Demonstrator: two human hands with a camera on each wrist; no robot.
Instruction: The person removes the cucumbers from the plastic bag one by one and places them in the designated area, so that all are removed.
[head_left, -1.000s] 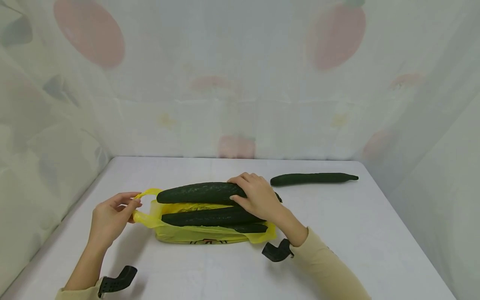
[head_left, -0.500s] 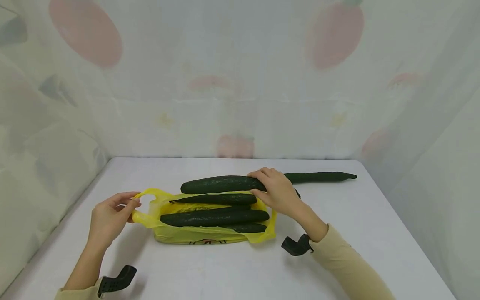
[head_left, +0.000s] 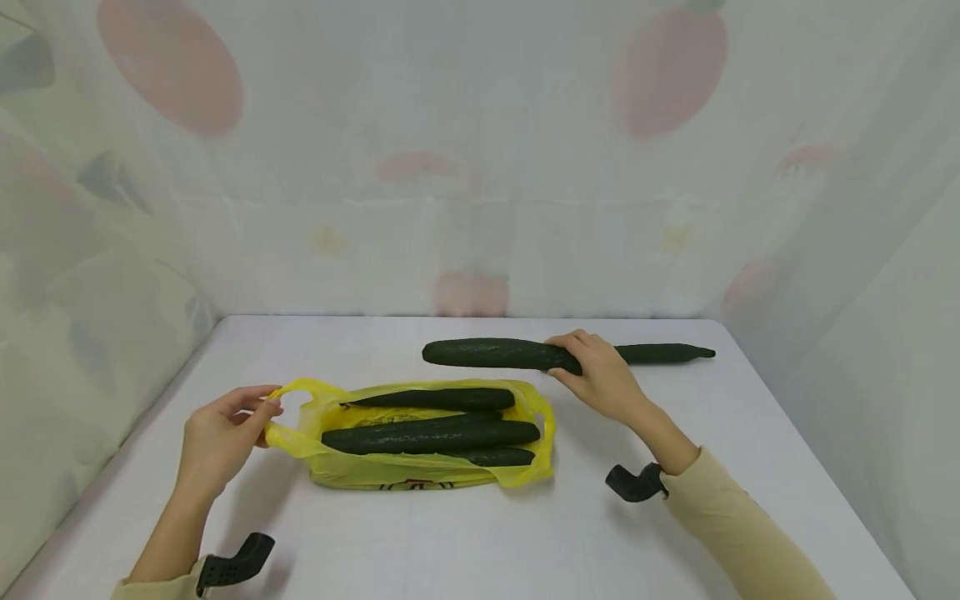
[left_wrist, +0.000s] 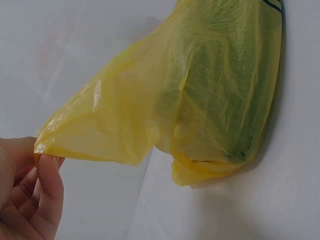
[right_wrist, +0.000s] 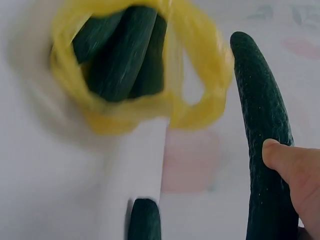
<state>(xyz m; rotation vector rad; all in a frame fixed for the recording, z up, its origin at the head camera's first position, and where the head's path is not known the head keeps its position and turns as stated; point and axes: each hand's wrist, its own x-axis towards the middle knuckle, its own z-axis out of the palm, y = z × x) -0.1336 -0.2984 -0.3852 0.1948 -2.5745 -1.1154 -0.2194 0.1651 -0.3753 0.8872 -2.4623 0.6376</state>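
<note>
A yellow plastic bag (head_left: 360, 471) lies on its side at mid-table, with several dark green cucumbers (head_left: 442, 435) showing in its opening. My left hand (head_left: 225, 437) pinches the bag's left handle between thumb and fingers; the left wrist view shows the film (left_wrist: 115, 120) pulled taut toward that hand. Behind the bag, clear of it, my right hand (head_left: 600, 379) grips a long cucumber (head_left: 487, 352) near its right end. In the right wrist view the thumb lies across this cucumber (right_wrist: 260, 100). Its far end is hidden by the hand.
Another cucumber (head_left: 663, 353) lies at the table's back right, partly hidden behind my right hand. The white table (head_left: 480, 542) meets pale printed curtains (head_left: 480, 225) at the back and sides. Each wrist carries a black camera mount (head_left: 636, 483).
The right hand has carried its cucumber from over the bag backward and to the right, baring the cucumbers inside. My left hand has kept its place on the handle.
</note>
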